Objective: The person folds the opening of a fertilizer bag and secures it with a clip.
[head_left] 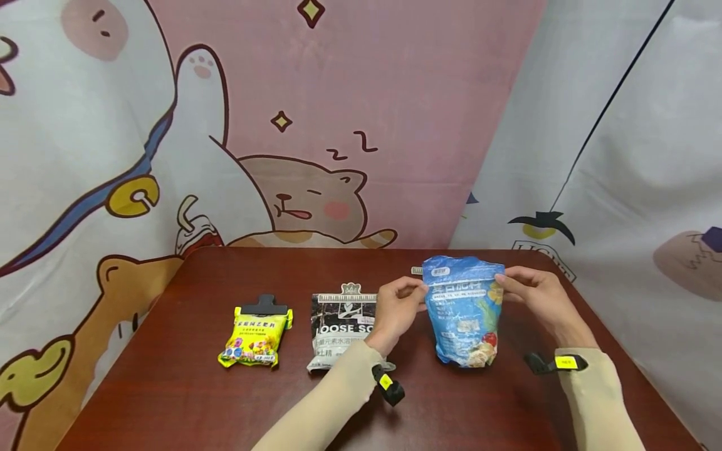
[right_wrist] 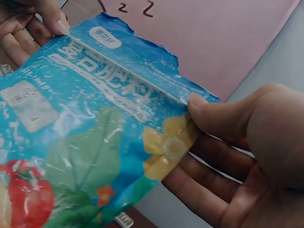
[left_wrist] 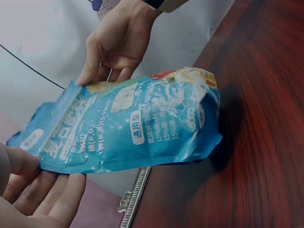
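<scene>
- While the left hand [head_left: 397, 310] is pinching the blue bag [head_left: 465, 319] by its upper left edge, the right hand [head_left: 538, 297] is pinching its upper right edge; on the right, the thumb is pressing the front and the fingers are curling behind.
- Right of centre in the head frame, the bag is standing roughly upright between the hands, its long axis running top to bottom and its ragged mouth facing up; its lower end seems to be resting on the surface [head_left: 214, 407].
- Both hands are touching the bag, so neither is nearer; the line between them is crossing its long axis, just below the mouth.
- Behind the bag, a loose clip [left_wrist: 135, 197] is showing at the lower middle of the left wrist frame, and seems to be lying on the surface; in the head frame only its end is peeking out left of the mouth.
- Beyond the left hand, at mid-frame, a black-and-white bag [head_left: 333, 332] is wearing a pale clip [head_left: 338, 299] along its top; the left arm is partly hiding it.
- Farther left, a small yellow bag [head_left: 256, 338] is lying with a black clip [head_left: 265, 305] gripping its top.
</scene>
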### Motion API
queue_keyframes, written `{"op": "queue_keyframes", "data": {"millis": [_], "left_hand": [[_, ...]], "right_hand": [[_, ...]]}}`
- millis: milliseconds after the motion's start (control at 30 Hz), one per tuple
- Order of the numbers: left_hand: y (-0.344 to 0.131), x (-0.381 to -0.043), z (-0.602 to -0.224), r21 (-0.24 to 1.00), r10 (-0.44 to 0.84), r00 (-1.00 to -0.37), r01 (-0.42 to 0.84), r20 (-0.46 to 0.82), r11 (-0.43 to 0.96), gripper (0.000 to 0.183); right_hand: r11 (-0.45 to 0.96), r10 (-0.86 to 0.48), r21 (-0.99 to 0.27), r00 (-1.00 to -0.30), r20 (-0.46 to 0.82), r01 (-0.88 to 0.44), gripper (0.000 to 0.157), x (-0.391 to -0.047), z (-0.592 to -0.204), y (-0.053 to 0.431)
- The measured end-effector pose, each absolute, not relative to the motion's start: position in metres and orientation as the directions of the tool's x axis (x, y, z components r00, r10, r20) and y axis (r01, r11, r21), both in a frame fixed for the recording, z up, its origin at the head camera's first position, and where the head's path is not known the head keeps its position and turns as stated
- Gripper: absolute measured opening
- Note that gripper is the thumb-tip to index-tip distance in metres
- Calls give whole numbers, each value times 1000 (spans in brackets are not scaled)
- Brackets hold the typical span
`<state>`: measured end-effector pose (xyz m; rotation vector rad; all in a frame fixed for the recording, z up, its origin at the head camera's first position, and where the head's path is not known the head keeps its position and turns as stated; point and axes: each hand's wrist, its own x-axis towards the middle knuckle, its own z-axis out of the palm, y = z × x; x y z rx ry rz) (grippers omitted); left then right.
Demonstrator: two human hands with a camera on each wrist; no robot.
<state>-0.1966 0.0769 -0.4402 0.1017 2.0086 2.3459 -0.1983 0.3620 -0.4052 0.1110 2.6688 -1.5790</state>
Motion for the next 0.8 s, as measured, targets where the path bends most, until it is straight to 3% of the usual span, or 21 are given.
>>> {"op": "queue_keyframes", "data": {"millis": [500,800], "left_hand": [[56,-188,-441,977,138,-968,203,211,-71,13],[49,-182,-448,950,118,-942,310,314,-45,12]], "right_hand": [[596,-72,-794,-993,94,-118,32,-187,-395,366],[570,-162,-791,-974,160,-225,24,-181,-395,360]]}}
